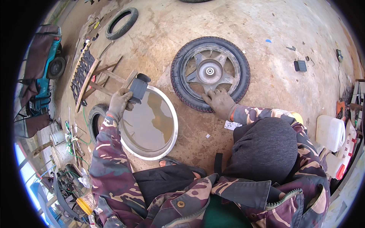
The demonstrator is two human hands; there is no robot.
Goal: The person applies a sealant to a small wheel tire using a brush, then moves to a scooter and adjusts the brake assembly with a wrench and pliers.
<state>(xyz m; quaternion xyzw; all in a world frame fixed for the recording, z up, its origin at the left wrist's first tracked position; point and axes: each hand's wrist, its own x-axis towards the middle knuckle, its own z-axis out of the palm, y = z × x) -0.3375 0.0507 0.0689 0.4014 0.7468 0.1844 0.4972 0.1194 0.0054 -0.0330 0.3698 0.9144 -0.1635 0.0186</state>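
Vehicle in teal with dark covers (45, 78) is seen far to the left of the left hand. Between the two, beyond the left forearm, a folding wooden chair with woven dark webbing (83, 74) is placed; just beside the left wrist, a loose tire (94, 118) is partly hidden by the sleeve. By the left hand (120, 103), fingers closed, a dark gray box-shaped piece with a rounded black end (139, 91) is gripped above the far edge of a white-rimmed basin of murky water (175, 133). The basin is set between the hands, nearer the body. A tire-mounted spoked wheel (209, 71) is laid flat beyond the right hand (221, 104), which is rested palm down on its near rim, fingers slightly spread; whether the rim is gripped cannot be told. Well to the right of that hand, a white jerrycan (330, 133) is stood.
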